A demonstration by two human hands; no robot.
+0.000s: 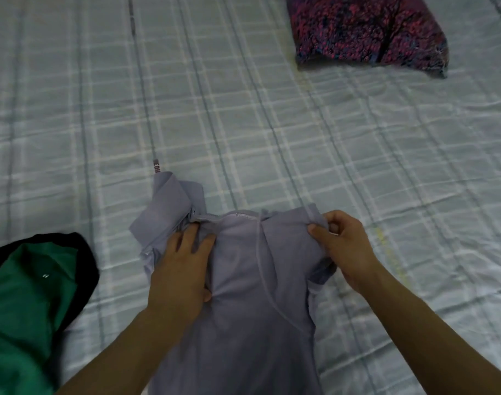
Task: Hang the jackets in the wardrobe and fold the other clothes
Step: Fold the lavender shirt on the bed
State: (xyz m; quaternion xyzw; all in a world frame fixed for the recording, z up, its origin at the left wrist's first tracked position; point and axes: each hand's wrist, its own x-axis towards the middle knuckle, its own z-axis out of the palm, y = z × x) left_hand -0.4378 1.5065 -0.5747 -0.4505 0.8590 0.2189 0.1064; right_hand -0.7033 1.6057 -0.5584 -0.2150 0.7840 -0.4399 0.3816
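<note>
Three garments lie on the bed, which wears a pale green checked sheet. At the bed's near left edge sits a green garment with black trim; a small pale mark on its chest is too blurred to read. Just right of it, beyond the top of the middle garment, a stripe in the sheet carries a short run of pinkish letters, too smeared to make out.

The lavender shirt lies at the middle of the near edge, neck pointing away, its left sleeve folded up and rumpled. A tiny label inside the collar shows print that cannot be read. A thin drawstring trails down its front.

The left hand lies flat on the shirt's left shoulder, palm down, fingers straight and slightly spread, tips touching the collar seam; the forearm comes in from the lower left. The right hand has its fingers curled, thumb and forefinger pinching the fabric at the shirt's right shoulder, lifting it a little; its forearm enters from the lower right.

Toward the far right corner rests a folded dark garment speckled red and purple, well apart from both hands.
</note>
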